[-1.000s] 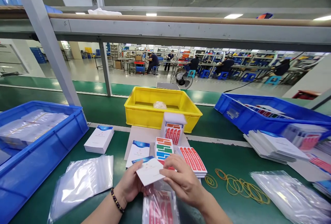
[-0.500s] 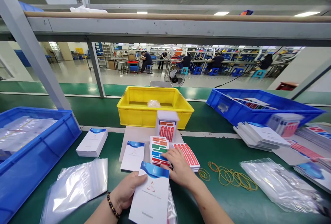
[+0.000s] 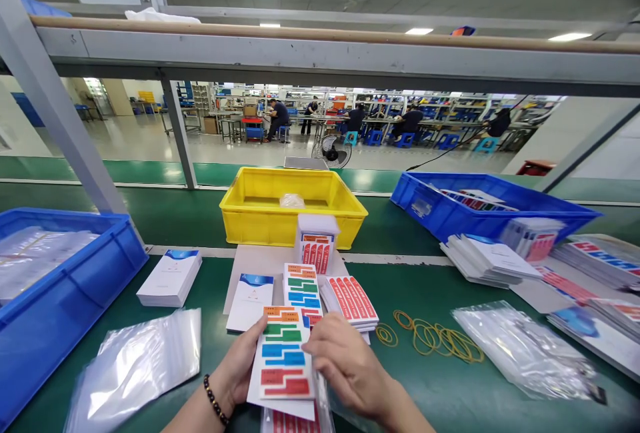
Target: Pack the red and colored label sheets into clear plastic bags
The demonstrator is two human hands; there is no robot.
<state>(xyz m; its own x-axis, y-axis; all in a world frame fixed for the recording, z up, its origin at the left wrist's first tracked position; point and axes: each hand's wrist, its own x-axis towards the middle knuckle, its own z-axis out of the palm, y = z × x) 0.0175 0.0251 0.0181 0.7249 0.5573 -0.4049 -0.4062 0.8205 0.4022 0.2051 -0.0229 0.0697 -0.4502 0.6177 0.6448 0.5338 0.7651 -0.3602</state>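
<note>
My left hand, with a beaded bracelet at the wrist, grips a white booklet with a multicoloured sticker sheet lying over it. At the sheet's right edge is my right hand, its fingers curled together; whether it pinches anything is hidden. Below the held sheet, a clear bag with red-and-white sheets shows partly. Just beyond my hands are a stack of multicoloured sheets, a stack of red-striped sheets and blue-topped white booklets.
A yellow bin stands ahead, with blue bins left and right. Clear bags lie at the left, rubber bands and more bags at the right. A metal rail crosses above; people sit far behind.
A multicoloured sheet now covers the booklet in my left hand. My right hand has come back from the multicoloured stack toward me. The view has shifted slightly.
</note>
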